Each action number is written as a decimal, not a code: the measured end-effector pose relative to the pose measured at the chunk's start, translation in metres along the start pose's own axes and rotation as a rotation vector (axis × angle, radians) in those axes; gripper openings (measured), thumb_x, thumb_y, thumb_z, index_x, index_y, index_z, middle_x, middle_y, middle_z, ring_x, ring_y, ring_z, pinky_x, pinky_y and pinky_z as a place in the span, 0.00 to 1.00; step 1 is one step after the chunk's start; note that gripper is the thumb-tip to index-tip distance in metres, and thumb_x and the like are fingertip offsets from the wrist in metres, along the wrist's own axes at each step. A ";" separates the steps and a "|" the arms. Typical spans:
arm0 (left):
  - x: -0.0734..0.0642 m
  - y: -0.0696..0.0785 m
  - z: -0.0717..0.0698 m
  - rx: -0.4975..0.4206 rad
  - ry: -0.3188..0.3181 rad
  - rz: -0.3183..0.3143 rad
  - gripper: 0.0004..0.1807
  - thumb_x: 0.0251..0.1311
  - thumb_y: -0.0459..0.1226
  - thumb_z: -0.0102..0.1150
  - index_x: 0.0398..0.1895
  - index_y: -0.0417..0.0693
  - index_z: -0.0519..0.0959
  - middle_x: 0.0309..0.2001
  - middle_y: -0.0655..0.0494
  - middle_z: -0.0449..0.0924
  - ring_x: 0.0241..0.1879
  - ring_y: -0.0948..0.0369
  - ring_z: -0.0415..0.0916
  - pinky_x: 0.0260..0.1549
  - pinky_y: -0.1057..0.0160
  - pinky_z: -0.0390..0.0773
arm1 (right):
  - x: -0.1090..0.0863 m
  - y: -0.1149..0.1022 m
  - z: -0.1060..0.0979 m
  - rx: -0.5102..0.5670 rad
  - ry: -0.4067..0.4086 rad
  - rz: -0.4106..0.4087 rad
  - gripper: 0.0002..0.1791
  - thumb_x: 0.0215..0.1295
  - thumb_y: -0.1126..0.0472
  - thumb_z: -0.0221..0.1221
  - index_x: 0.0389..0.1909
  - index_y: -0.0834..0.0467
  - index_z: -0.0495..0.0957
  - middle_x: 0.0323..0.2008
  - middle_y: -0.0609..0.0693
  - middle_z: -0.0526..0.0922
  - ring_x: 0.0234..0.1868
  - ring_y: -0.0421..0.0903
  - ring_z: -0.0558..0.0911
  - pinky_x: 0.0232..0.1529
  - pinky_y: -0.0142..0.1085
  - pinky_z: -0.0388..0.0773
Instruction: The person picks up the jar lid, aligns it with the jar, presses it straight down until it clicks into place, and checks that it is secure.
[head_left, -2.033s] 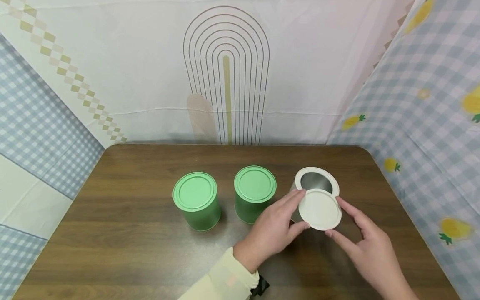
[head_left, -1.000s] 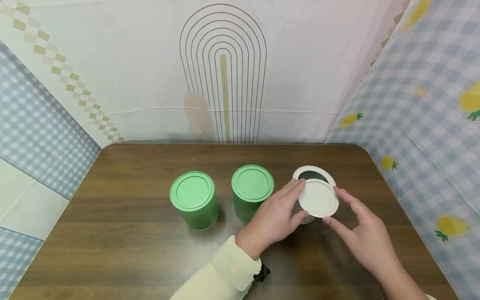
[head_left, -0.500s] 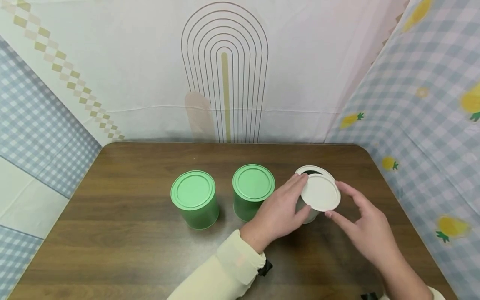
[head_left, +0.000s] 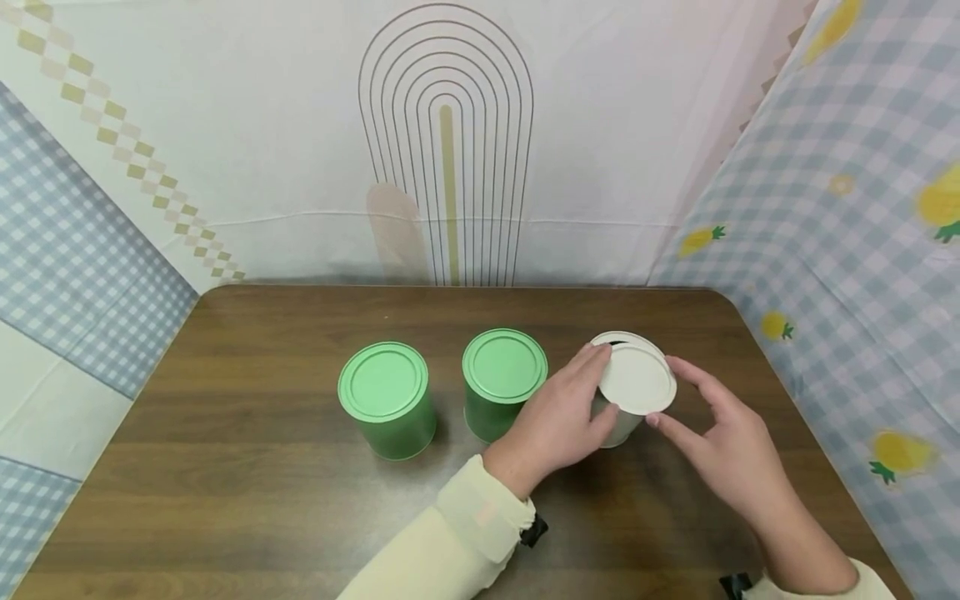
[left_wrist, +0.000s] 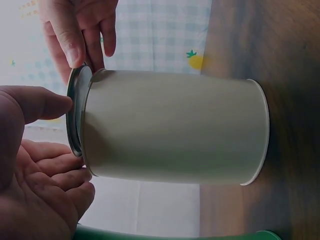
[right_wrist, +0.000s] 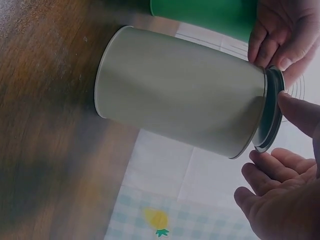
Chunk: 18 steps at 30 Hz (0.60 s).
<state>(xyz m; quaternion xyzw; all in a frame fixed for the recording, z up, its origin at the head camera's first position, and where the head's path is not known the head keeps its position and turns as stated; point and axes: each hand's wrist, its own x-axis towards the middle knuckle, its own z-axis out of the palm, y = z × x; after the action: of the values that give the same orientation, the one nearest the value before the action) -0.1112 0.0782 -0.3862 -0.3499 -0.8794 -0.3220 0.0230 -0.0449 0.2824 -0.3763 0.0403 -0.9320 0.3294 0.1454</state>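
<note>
A round white lid (head_left: 639, 379) lies tilted over the mouth of a white can (head_left: 621, 429) at the right of the table. A thin dark crescent of the opening shows at its far side. My left hand (head_left: 558, 417) holds the lid's left edge between thumb and fingers. From the opposite side, my right hand (head_left: 727, 446) holds the right edge the same way. The left wrist view shows the can (left_wrist: 175, 127) standing on the table, with the lid (left_wrist: 73, 110) askew at its rim. In the right wrist view a gap shows under one side of the lid (right_wrist: 272, 112).
Two green cans with lids on stand to the left: one green can (head_left: 505, 367) close beside my left hand, the other green can (head_left: 384, 383) farther left. The brown wooden table (head_left: 247, 500) backs onto a white patterned cloth (head_left: 615, 125); checked cloth (head_left: 847, 275) hangs at the right.
Both hands have moved the lid away from me, up over the can's mouth. The wide dark opening seen earlier has narrowed to a sliver. The green cans have stayed put.
</note>
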 end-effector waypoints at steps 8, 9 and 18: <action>0.005 0.003 0.000 -0.011 -0.013 -0.019 0.35 0.70 0.40 0.57 0.76 0.39 0.60 0.76 0.52 0.60 0.76 0.58 0.54 0.70 0.66 0.60 | 0.003 0.001 -0.002 -0.081 0.007 -0.009 0.40 0.56 0.57 0.74 0.70 0.56 0.69 0.63 0.61 0.77 0.39 0.53 0.82 0.38 0.39 0.73; 0.006 0.004 0.000 -0.011 -0.013 -0.024 0.35 0.70 0.41 0.57 0.76 0.39 0.60 0.76 0.52 0.60 0.76 0.58 0.54 0.70 0.66 0.60 | 0.004 0.001 -0.002 -0.077 0.007 -0.010 0.40 0.56 0.57 0.74 0.70 0.57 0.70 0.63 0.61 0.77 0.45 0.56 0.83 0.39 0.38 0.73; 0.014 0.008 0.002 -0.010 -0.006 -0.070 0.36 0.70 0.40 0.55 0.78 0.40 0.57 0.76 0.51 0.59 0.76 0.57 0.53 0.70 0.63 0.61 | 0.012 0.001 -0.003 -0.032 -0.013 0.011 0.39 0.59 0.58 0.72 0.71 0.60 0.68 0.64 0.65 0.75 0.63 0.68 0.73 0.51 0.66 0.72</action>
<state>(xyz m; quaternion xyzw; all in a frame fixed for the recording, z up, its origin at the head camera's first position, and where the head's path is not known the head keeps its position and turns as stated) -0.1164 0.0920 -0.3802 -0.3199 -0.8895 -0.3261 0.0072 -0.0562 0.2856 -0.3709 0.0347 -0.9383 0.3151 0.1381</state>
